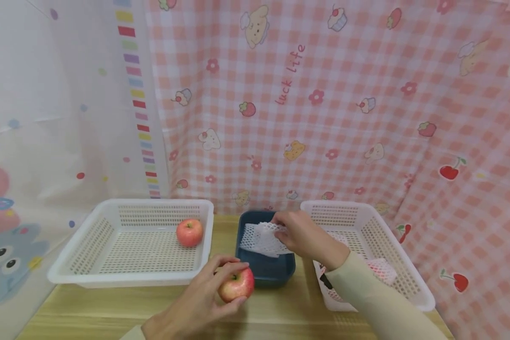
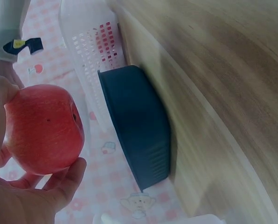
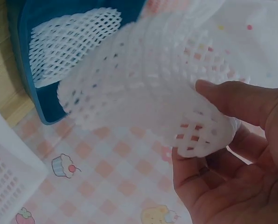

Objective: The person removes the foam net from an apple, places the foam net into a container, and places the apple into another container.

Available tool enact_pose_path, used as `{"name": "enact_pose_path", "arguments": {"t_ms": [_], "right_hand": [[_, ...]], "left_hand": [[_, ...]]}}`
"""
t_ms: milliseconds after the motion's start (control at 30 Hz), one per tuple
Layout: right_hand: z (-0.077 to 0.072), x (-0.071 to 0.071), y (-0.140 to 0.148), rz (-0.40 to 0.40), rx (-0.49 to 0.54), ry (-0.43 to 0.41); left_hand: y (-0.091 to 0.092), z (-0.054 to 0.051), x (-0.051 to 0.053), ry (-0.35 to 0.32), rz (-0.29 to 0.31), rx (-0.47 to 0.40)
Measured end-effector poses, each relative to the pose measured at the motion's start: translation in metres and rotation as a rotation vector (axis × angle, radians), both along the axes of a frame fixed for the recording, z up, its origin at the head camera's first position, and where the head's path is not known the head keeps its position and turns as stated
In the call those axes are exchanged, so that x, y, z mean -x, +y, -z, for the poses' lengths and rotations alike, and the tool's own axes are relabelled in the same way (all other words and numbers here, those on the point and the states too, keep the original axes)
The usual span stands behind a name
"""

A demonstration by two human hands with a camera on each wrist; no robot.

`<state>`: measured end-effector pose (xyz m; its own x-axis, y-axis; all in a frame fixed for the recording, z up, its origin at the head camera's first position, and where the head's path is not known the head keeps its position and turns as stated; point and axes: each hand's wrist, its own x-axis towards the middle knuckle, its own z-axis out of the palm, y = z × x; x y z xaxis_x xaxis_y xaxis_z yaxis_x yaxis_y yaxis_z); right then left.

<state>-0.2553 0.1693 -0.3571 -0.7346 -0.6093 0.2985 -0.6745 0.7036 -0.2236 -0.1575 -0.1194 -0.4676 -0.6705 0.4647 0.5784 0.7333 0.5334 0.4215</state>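
Observation:
My left hand [image 1: 195, 300] grips a red apple [image 1: 238, 285] in front of the dark blue basin [image 1: 269, 271]. The left wrist view shows the fingers and thumb curled round that apple [image 2: 45, 128]. Over the basin, my right hand [image 1: 303, 236] pinches a white foam net sleeve [image 3: 139, 79] between thumb and fingers. A second white foam net [image 3: 71, 44] lies in the basin beneath it. The held net hangs apart from the apple, and its lower end partly covers the second net.
A white perforated basket [image 1: 131, 279] at the left holds another apple [image 1: 190, 233]. On the right stands a second white basket [image 1: 422, 300] with a pink-and-white foam net [image 1: 382, 270], partly behind my right forearm. A checked curtain [image 1: 272, 123] hangs behind the wooden table [image 1: 123, 302].

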Motion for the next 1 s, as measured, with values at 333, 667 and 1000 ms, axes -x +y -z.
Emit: {"name": "enact_pose_path", "arguments": {"t_ms": [333,667,1000], "right_hand": [[0.015,0.036,-0.019,0.107,0.014,0.006],[0.045,0.045,-0.042,0.205,-0.055,-0.149],[0.064,0.039,-0.049,0.123,-0.172,-0.370]], "left_hand": [[0.002,0.000,0.001,-0.022,-0.008,0.005],[0.003,0.001,0.001,-0.041,-0.010,0.012],[0.000,0.000,0.002,-0.063,-0.025,0.010]]}}
